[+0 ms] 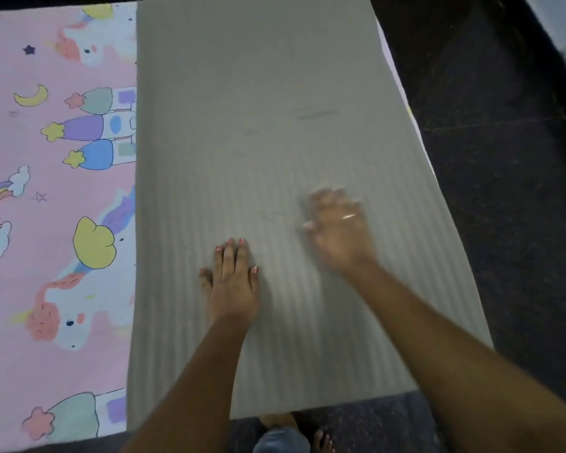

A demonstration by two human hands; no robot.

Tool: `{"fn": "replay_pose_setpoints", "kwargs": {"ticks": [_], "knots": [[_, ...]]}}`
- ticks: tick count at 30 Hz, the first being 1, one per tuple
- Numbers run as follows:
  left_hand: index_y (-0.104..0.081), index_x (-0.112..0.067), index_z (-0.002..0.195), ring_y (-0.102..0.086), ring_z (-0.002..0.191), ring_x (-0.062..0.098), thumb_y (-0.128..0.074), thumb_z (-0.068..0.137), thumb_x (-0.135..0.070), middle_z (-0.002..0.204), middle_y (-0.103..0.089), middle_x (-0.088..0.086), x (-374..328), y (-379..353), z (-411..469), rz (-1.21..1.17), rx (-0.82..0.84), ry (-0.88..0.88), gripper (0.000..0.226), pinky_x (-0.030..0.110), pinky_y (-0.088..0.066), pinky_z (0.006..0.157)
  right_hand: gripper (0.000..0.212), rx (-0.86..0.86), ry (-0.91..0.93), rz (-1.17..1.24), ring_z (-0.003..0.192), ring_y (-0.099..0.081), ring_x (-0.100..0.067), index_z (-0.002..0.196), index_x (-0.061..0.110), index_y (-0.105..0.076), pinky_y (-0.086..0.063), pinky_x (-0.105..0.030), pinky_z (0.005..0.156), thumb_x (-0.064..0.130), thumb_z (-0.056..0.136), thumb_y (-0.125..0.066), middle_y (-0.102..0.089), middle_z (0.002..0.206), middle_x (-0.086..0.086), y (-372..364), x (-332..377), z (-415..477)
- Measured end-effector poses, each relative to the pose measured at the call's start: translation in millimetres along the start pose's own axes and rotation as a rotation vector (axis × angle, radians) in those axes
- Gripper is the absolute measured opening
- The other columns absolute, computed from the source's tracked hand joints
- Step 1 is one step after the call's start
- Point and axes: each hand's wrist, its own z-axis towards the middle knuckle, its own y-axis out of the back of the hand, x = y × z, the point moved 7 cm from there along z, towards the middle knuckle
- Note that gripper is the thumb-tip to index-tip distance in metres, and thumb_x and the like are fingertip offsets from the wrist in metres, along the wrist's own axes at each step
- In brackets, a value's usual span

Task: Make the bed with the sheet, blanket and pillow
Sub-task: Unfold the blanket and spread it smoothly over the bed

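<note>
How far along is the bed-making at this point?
Done: the pink unicorn-print sheet lies spread flat. In hand: the grey ribbed blanket covers only the right part of it, with the left hand and the blurred right hand pressing flat on it. Left: no pillow is in view.

Bare arms, painted nails, one ring.

The left hand (232,282) has short nails (241,240) painted coral pink, clearest on the three longest fingers and the thumb. The right hand (339,227) is blurred. A thin, pale metal ring (348,216) circles one of its fingers, but which one cannot be told, and its fingertips show a similar pinkish tint. Both forearms (203,371) are bare from the wrist to the frame's edge. Below the hands and between the two arms there is a rounded blue-grey trouser leg (281,441) that looks like denim, and bare feet (322,441) just beside it.
</note>
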Motion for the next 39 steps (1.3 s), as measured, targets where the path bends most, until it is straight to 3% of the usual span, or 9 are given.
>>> {"fn": "replay_pose_setpoints", "kwargs": {"ticks": [3,5,10,16,22,28,34,36,39], "knots": [[0.000,-0.025,0.152,0.010,0.147,0.014,-0.024,0.101,-0.037,0.160,0.007,-0.006,-4.6,-8.3,2.5,0.024,0.038,-0.018,0.058,0.048,0.000,0.116,0.063,0.169,0.485,-0.045,0.137,-0.038,-0.023,0.144,0.021,-0.039,-0.029,-0.045,0.111,0.050,0.090,-0.024,-0.042,0.148,0.000,-38.5,99.0,-22.0],[0.003,-0.027,0.151,0.010,0.146,0.014,-0.023,0.102,-0.038,0.159,0.009,-0.007,-0.2,-11.5,3.0,0.017,0.038,-0.002,0.057,0.048,0.001,0.116,0.063,0.226,0.552,-0.051,0.138,-0.037,-0.020,0.145,0.025,-0.037,-0.029,-0.041,0.111,0.053,0.091,-0.023,-0.041,0.149,0.003,-47.7,85.8,-18.9],[0.018,-0.032,0.145,0.021,0.138,0.004,0.010,0.085,-0.051,0.150,0.023,-0.014,11.7,-10.9,-1.2,0.062,0.017,0.006,0.064,0.046,0.002,0.116,0.070,0.059,0.176,-0.131,0.139,-0.034,-0.026,0.147,0.025,-0.033,-0.025,-0.045,0.110,0.056,0.088,-0.014,-0.036,0.152,-0.003,-15.0,-83.4,44.8],[0.009,-0.021,0.151,0.013,0.146,0.018,-0.018,0.101,-0.039,0.159,0.013,-0.002,-17.8,-18.7,-3.7,-0.046,0.003,0.311,0.059,0.053,-0.002,0.115,0.066,-0.053,-0.115,-0.071,0.141,-0.026,-0.033,0.146,0.014,-0.033,-0.020,-0.053,0.112,0.048,0.090,-0.022,-0.033,0.152,-0.011,23.8,-150.4,92.1],[0.000,-0.017,0.152,0.002,0.147,0.021,0.002,0.092,-0.047,0.160,0.000,0.001,-110.3,-38.7,1.3,-0.177,-0.157,0.629,0.068,0.054,-0.006,0.114,0.055,0.195,0.817,-0.050,0.133,-0.043,-0.021,0.138,0.023,-0.048,-0.033,-0.043,0.109,0.046,0.091,-0.032,-0.047,0.144,0.000,-24.5,-14.6,6.4],[-0.013,-0.015,0.152,-0.008,0.147,0.026,-0.009,0.093,-0.044,0.159,-0.013,0.006,-184.9,-55.4,10.5,-0.231,-0.251,0.783,0.065,0.052,-0.010,0.114,0.064,0.114,0.826,-0.138,0.132,-0.045,-0.024,0.139,0.023,-0.047,-0.031,-0.047,0.108,0.053,0.087,-0.024,-0.048,0.143,0.000,-1.2,-123.8,99.6],[0.005,-0.025,0.152,0.009,0.147,0.021,-0.012,0.101,-0.043,0.160,0.008,0.001,-224.2,-68.2,-8.2,-0.261,-0.162,0.760,0.057,0.047,0.001,0.117,0.060,0.007,0.392,-0.105,0.144,-0.018,-0.028,0.150,0.021,-0.026,-0.011,-0.046,0.116,0.048,0.097,-0.033,-0.023,0.157,-0.005,37.2,-190.1,184.8],[0.003,-0.027,0.152,0.009,0.147,0.018,-0.012,0.101,-0.043,0.160,0.007,-0.002,-226.8,-69.3,-13.9,-0.301,-0.183,0.766,0.056,0.045,0.002,0.117,0.061,0.051,0.551,-0.096,0.143,-0.022,-0.027,0.148,0.018,-0.029,-0.016,-0.045,0.115,0.047,0.095,-0.037,-0.028,0.155,-0.007,29.9,-149.2,153.2],[-0.007,-0.026,0.152,0.005,0.147,0.016,-0.008,0.099,-0.039,0.160,0.000,-0.005,-226.6,-72.0,-19.6,-0.298,-0.272,0.804,0.055,0.043,0.001,0.117,0.061,0.279,1.092,-0.115,0.143,-0.025,-0.022,0.148,0.024,-0.030,-0.017,-0.043,0.115,0.051,0.094,-0.023,-0.029,0.155,-0.002,-3.7,-82.0,44.7]]}}
